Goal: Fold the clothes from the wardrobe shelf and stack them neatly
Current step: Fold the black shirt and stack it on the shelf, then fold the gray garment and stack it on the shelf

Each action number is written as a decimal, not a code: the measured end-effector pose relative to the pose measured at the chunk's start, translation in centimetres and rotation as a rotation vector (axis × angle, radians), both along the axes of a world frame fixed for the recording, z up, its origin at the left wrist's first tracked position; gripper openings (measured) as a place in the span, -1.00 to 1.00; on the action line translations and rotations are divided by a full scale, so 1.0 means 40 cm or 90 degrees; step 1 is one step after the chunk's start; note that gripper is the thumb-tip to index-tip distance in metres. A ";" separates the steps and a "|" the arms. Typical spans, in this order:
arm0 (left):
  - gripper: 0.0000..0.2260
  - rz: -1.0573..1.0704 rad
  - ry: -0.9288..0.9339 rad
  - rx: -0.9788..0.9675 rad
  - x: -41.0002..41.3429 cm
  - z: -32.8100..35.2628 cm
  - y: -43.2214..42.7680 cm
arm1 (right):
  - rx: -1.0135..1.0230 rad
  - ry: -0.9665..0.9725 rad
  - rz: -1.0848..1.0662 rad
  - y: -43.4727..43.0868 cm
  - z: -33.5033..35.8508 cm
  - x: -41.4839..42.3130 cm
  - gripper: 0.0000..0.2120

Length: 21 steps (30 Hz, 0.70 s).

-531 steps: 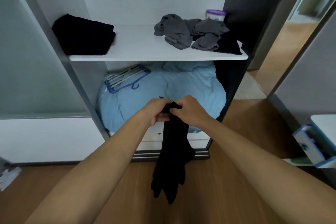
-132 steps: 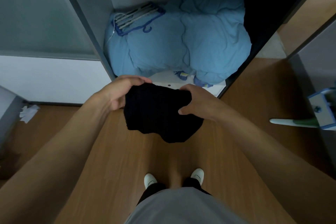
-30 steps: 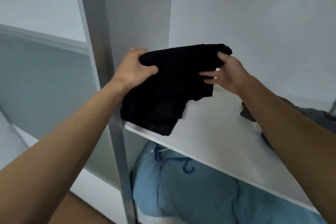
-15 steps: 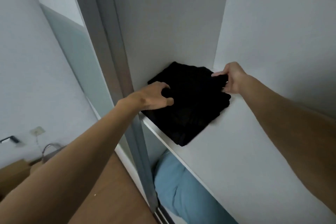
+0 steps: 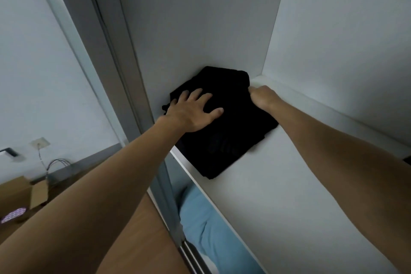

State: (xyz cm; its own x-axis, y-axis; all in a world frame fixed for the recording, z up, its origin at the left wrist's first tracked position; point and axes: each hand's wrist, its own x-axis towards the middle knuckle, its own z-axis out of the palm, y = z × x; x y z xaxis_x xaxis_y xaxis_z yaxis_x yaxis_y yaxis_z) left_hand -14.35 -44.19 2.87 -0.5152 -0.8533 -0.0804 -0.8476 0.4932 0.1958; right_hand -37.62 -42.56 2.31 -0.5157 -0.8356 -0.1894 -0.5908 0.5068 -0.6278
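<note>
A stack of folded black clothes (image 5: 224, 138) lies in the left back corner of the white wardrobe shelf (image 5: 278, 196). My left hand (image 5: 193, 111) rests flat on top of the stack with its fingers spread. My right hand (image 5: 263, 97) is at the stack's far right edge, fingers curled down against the cloth; whether it grips the fabric is hidden. The stack's front corner reaches close to the shelf's front edge.
The wardrobe's grey side post (image 5: 124, 87) stands just left of the stack. Light blue bedding (image 5: 211, 236) fills the space below the shelf. A cardboard box (image 5: 20, 193) and cables sit on the wooden floor (image 5: 142, 240) at far left.
My left hand has let go of the black garment and now lies flat and spread on top. The right hand stays at the far edge. The stack sits deeper in the corner.
</note>
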 end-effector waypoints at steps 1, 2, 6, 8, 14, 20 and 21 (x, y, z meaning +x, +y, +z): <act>-0.30 -0.002 -0.013 0.012 -0.004 0.010 -0.001 | -0.020 0.000 0.010 0.010 0.008 -0.003 -0.48; -0.31 -0.003 -0.021 0.018 -0.008 0.023 -0.001 | -0.046 0.015 0.022 0.023 0.022 -0.004 -0.50; -0.50 -0.062 0.098 -0.121 -0.037 0.065 0.036 | -0.176 0.073 0.006 0.117 0.084 0.009 -0.65; -0.61 -0.154 0.208 -0.175 -0.068 0.074 0.075 | -0.237 0.081 -0.037 0.187 0.120 0.016 -0.67; -0.79 -0.364 0.387 0.081 -0.201 0.038 0.263 | -0.239 0.127 -0.203 0.545 0.158 -0.008 -0.74; -0.87 -0.497 0.316 0.299 -0.283 -0.073 0.482 | -0.073 0.194 -0.455 1.002 0.076 -0.010 -0.77; -0.85 -0.521 0.303 0.328 -0.293 -0.083 0.523 | -0.038 0.183 -0.496 1.077 0.061 -0.002 -0.78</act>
State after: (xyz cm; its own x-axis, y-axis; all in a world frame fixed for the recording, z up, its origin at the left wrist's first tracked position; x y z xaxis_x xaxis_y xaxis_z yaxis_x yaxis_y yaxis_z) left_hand -26.09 -23.28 -0.44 -0.9872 -0.1569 0.0282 -0.0798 0.6399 0.7643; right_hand -37.71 0.51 4.73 -0.9722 -0.2231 0.0704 -0.2249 0.8079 -0.5447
